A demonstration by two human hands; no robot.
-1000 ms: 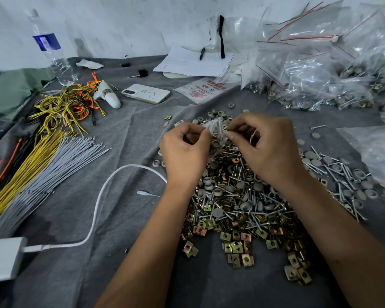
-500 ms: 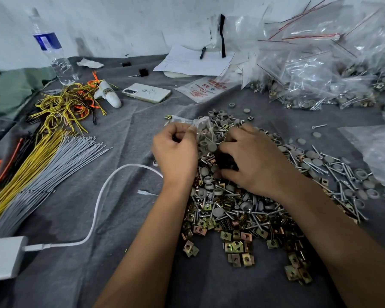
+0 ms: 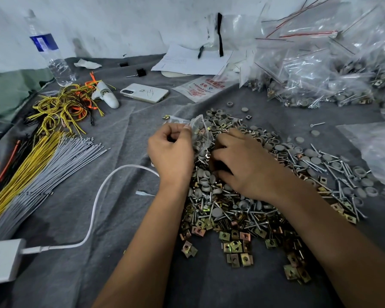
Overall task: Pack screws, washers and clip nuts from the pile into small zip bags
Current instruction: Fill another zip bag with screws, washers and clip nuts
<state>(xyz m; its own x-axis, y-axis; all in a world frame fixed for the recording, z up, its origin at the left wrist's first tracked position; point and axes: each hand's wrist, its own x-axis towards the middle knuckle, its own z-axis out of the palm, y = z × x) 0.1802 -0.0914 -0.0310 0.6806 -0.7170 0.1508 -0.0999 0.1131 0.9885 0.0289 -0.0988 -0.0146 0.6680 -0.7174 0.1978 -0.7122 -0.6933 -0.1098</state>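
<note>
Grey cloth-covered tabletop (image 3: 120, 134) against a white wall. Left hand (image 3: 170, 154) pinching a small zip bag (image 3: 199, 135) with a few parts inside; right hand (image 3: 242, 163) curled down in the pile (image 3: 242, 207), grasp hidden. Many filled bags (image 3: 320, 81) stacked far right; plenty of screws, washers and clip nuts left.

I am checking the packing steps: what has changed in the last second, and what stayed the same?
The right hand let go of the zip bag and dropped onto the pile, fingers digging in. The left hand still pinches the bag, now alone. Phone and cable ties stayed put.
</note>
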